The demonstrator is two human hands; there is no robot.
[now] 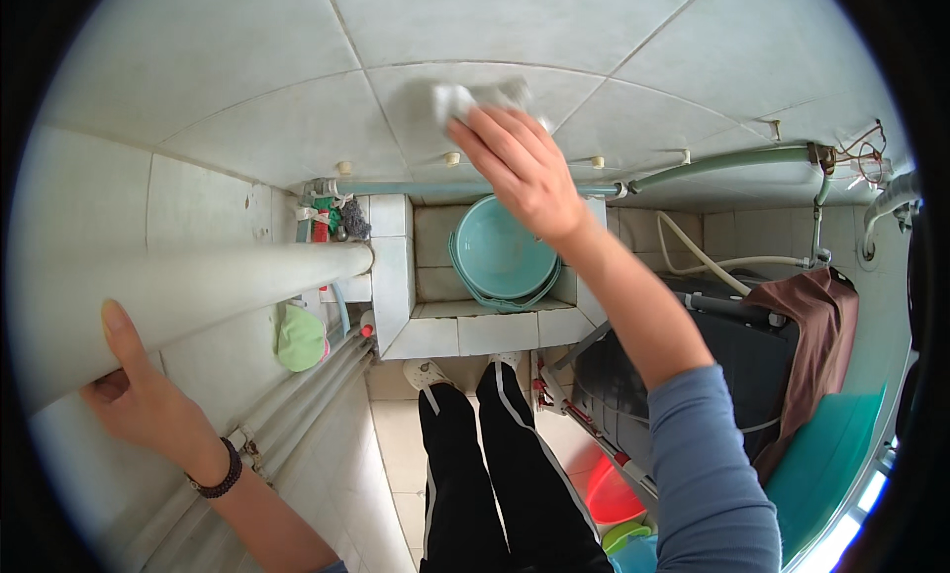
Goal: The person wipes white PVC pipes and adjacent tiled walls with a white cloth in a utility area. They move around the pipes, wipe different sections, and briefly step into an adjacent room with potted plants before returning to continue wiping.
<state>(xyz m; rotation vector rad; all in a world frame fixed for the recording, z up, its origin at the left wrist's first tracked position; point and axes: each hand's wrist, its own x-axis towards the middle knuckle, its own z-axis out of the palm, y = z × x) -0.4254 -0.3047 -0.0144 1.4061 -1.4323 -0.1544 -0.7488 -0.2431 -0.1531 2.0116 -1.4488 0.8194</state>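
My right hand (523,168) presses a white cloth (454,102) flat against the pale tiled wall (475,24); the cloth is blurred and partly covered by my fingers. At the far left my left hand (152,413) grips a thick white vertical pipe (245,280), its thumb on the near side and its fingers hidden behind. Below my right hand, turquoise plastic basins or buckets (499,254) sit nested in a tiled basin (456,338). A blue-green horizontal pipe (415,189) runs along the wall just above them.
Small pegs (453,158) stick out of the wall. Cleaning brushes (323,217) and a green cloth (300,339) hang at left, near thin pipes (297,395). At right stand a dark machine-like object (683,365), a brown cloth (809,328), a hose (694,246) and a red basin (612,491).
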